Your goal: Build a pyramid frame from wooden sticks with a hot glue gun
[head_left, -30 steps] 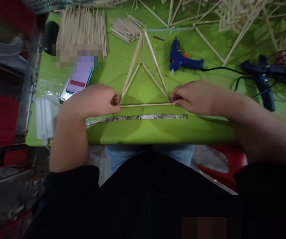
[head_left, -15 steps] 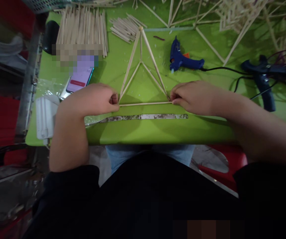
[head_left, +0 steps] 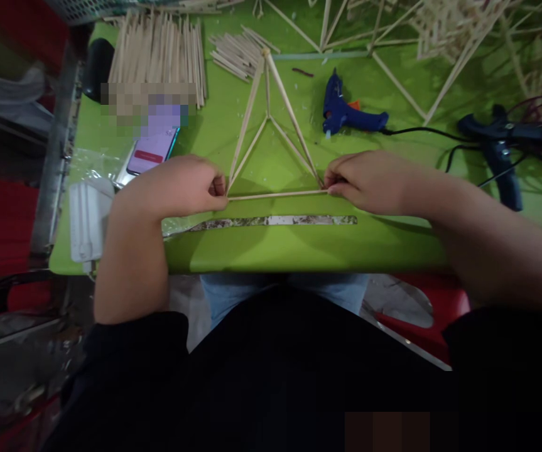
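A thin wooden stick (head_left: 277,194) runs across the near side of a pyramid-shaped frame of sticks (head_left: 291,110) on the green table. My left hand (head_left: 195,185) is closed in a pinch at the stick's left end, by the frame's left corner. At the right corner, my right hand (head_left: 356,182) pinches the stick's other end. The fingertips cover both joints, so whether the stick is attached there cannot be seen. Just below the stick lies a narrow, speckled flat strip (head_left: 280,221).
A blue glue gun (head_left: 350,116) lies right of the frame, its cord running to a dark tool (head_left: 501,150). Bundled sticks (head_left: 155,56), shorter sticks (head_left: 237,53), a phone (head_left: 155,147) and a white power adapter (head_left: 85,220) are on the left. More stick frames (head_left: 454,69) stand behind.
Almost nothing differs. Both hands keep their pinch at the stick's ends, and the whole view has shifted very slightly.
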A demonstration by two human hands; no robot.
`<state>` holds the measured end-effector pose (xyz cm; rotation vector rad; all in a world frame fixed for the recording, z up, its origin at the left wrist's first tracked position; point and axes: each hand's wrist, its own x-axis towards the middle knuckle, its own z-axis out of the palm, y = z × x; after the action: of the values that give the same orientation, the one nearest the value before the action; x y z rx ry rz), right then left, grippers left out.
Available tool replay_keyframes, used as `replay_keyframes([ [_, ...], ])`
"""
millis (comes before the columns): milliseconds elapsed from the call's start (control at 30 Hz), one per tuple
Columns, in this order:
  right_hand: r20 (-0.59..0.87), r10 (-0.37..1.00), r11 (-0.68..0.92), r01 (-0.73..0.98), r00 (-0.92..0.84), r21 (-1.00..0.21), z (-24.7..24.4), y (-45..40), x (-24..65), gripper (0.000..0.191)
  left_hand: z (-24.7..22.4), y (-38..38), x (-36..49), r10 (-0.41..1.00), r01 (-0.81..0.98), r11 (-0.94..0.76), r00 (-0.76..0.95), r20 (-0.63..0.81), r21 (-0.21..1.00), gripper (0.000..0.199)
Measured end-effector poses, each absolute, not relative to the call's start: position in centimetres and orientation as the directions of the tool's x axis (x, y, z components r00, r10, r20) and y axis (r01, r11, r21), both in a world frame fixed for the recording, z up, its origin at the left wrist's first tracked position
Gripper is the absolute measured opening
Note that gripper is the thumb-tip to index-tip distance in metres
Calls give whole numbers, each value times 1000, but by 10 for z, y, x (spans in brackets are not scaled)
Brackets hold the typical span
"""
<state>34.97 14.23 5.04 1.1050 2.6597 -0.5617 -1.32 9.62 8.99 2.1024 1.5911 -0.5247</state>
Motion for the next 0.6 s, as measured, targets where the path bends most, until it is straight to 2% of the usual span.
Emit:
replay_keyframes([
  [167,-325,648,638,724,-689,-261,49,142,349,32,91,96,-9,794,972,-226,224,-564,68,31],
  [600,-308,611,661,684,-729,-308,48,142,354,32,89,96,-11,807,972,-205,233,-543,112,23],
])
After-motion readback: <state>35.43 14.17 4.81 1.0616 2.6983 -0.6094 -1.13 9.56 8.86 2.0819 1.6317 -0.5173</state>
